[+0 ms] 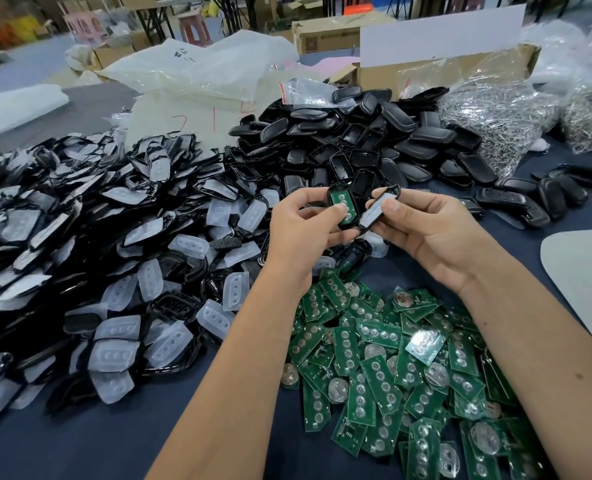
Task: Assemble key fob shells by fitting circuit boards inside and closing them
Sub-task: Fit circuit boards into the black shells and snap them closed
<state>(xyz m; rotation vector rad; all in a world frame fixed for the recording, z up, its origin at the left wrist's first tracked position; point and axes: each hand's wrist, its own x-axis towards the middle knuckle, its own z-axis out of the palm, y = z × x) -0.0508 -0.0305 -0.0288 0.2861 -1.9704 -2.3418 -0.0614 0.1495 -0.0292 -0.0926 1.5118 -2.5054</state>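
My left hand (301,233) grips a black shell half (341,206) with a green circuit board seated inside it, thumb pressing on the board. My right hand (429,233) pinches the other shell half (379,211), the one with the translucent button pad, tilted against the first half along one edge. Both are held above the table's middle. A heap of green circuit boards (409,368) lies below my wrists.
A wide pile of front halves with translucent button pads (114,258) covers the left. Empty black back shells (357,143) are heaped behind my hands. Finished fobs (530,199) lie at right. Bags of metal parts (495,119), plastic bags and cardboard boxes stand at the back.
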